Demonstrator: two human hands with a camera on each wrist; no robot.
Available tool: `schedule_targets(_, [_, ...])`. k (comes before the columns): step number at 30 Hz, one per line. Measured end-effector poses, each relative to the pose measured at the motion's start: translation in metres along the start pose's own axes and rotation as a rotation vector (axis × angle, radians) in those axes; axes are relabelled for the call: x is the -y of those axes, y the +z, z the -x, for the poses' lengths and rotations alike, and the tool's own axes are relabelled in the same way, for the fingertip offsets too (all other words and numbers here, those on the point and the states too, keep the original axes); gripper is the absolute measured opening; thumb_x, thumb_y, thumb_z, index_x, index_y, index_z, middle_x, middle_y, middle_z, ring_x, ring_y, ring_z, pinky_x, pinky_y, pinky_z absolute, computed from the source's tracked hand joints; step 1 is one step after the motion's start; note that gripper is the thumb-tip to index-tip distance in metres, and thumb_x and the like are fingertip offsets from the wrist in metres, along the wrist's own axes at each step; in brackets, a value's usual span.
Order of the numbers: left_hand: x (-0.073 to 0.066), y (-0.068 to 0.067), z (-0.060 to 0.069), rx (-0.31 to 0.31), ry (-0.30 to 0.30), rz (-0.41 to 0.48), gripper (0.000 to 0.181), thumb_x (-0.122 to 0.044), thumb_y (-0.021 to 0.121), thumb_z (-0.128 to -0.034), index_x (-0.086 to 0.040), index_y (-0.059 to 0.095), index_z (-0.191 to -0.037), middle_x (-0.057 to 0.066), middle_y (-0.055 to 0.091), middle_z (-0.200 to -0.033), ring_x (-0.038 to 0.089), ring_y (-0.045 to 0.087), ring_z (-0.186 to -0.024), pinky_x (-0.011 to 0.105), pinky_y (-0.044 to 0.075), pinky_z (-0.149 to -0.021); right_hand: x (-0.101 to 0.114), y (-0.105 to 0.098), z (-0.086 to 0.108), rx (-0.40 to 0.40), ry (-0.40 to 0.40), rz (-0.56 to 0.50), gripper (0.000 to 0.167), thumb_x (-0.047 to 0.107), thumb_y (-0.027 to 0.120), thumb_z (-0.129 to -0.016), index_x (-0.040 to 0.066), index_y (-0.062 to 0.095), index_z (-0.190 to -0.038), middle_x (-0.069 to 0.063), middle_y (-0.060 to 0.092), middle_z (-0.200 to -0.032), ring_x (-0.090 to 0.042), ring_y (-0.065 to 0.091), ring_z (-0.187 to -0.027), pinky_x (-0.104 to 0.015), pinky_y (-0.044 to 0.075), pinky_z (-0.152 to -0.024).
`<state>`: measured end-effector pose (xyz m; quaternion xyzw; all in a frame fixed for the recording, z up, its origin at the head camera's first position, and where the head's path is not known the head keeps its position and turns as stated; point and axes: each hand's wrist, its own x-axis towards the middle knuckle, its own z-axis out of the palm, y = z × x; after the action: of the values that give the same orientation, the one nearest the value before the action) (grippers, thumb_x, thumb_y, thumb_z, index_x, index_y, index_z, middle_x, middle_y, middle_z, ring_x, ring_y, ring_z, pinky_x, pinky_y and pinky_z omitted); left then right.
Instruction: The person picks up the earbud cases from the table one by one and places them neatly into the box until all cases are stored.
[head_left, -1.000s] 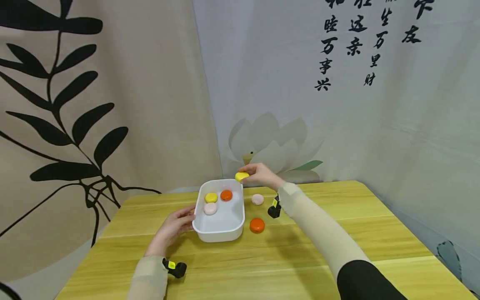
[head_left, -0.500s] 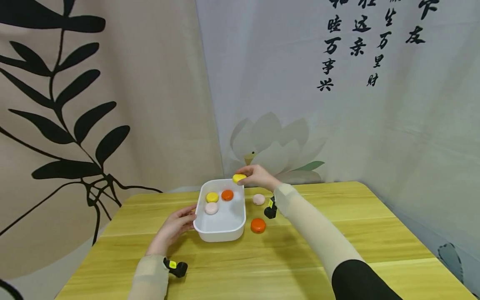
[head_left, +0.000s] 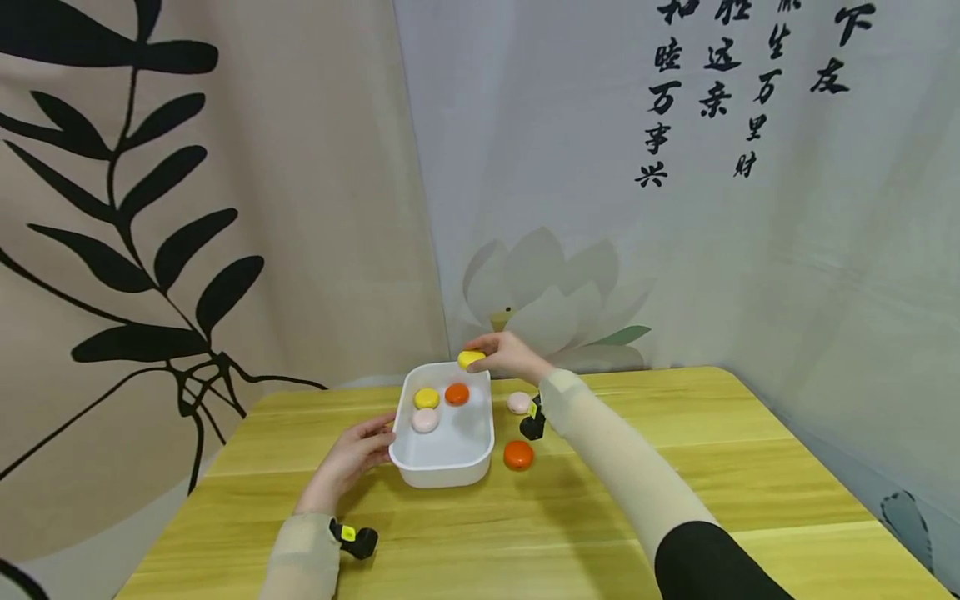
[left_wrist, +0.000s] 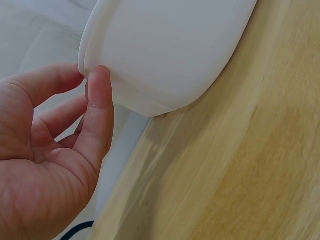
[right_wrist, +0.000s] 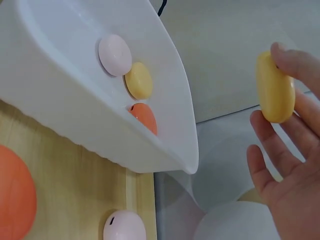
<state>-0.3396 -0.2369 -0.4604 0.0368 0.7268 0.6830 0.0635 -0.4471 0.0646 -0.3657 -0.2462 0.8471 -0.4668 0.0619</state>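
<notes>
A white bin [head_left: 442,454] stands on the table, holding a yellow piece [head_left: 427,398], an orange piece [head_left: 457,393] and a pale pink piece [head_left: 425,420]. The left hand [head_left: 358,454] holds the bin's left side; in the left wrist view its thumb and fingers [left_wrist: 99,92] are at the rim. Above the bin's far right corner, the right hand [head_left: 513,355] pinches another yellow piece [head_left: 471,359] between thumb and fingers. The right wrist view shows this rounded yellow piece [right_wrist: 275,89] clear of the rim.
On the table [head_left: 637,483], right of the bin, lie a pale pink piece [head_left: 519,402] and, nearer the front, an orange piece [head_left: 518,455]. A printed curtain [head_left: 540,183] hangs behind the table's far edge.
The right hand has moved a little to the left with the yellow piece, from beside the bin's far right corner to above it. The left hand stays on the bin.
</notes>
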Motion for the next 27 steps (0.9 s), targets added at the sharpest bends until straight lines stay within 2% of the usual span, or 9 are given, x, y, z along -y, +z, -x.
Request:
schedule_targets(12, [0.001,0.002,0.001,0.001,0.006,0.012,0.050,-0.004,0.055,-0.0976,0.004,0.040,-0.144,0.028,0.048,-0.124,0.024,0.061,-0.092,0.028,0.055,-0.077,-0.002,0.008,-0.005,-0.020,0.008,-0.047,0.045,0.026,0.079,-0.081,0.015,0.067,-0.123,-0.001,0.065,-0.122,-0.019,0.058,-0.110,-0.036,0.047,-0.097])
schedule_targets(27, [-0.001,0.002,0.002,-0.025,-0.014,-0.002,0.049,-0.006,0.055,-0.0983,0.003,0.041,-0.144,0.026,0.048,-0.124,0.026,0.061,-0.095,0.028,0.055,-0.078,0.000,0.020,-0.009,0.003,-0.006,-0.097,0.047,0.020,0.078,-0.083,0.008,0.065,-0.126,-0.004,0.064,-0.123,-0.021,0.057,-0.112,-0.036,0.047,-0.097])
